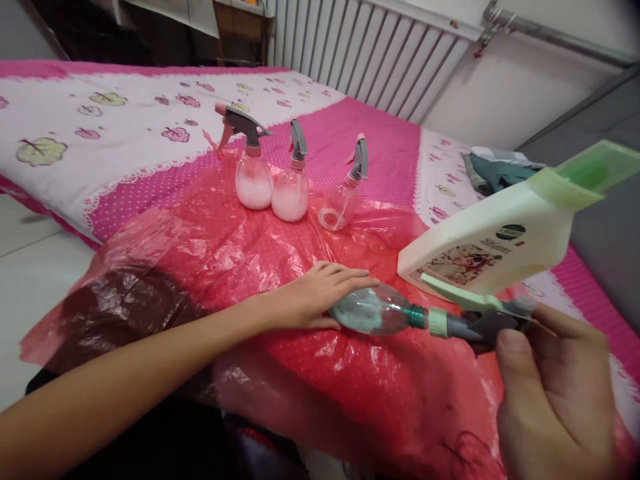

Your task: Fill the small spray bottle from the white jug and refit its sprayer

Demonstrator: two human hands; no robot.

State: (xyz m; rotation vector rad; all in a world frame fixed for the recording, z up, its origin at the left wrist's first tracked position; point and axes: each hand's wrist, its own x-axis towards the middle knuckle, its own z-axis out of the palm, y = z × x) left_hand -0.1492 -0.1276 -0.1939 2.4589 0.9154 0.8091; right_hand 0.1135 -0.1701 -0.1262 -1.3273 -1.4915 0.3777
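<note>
My left hand (pixel 330 293) is wrapped round the base of a clear green spray bottle (pixel 387 312) lying tilted on its side, with pale contents inside. Its neck points right. The spray trigger head (pixel 475 323), grey with a light green collar and lever, is gripped in my right hand (pixel 555 393). The collar sits right at the bottle's threaded neck; I cannot tell whether they are joined. Just beyond, a large white detergent bottle (pixel 493 233) with a green cap leans over to the right.
Three pink spray bottles with grey trigger heads (pixel 290 193) stand behind on a red plastic sheet (pixel 200 247). The sheet lies over a pink and white patterned bedspread (pixel 150 120). Folded clothes (pixel 500 170) lie at the right, and a white radiator (pixel 360 53) stands at the back.
</note>
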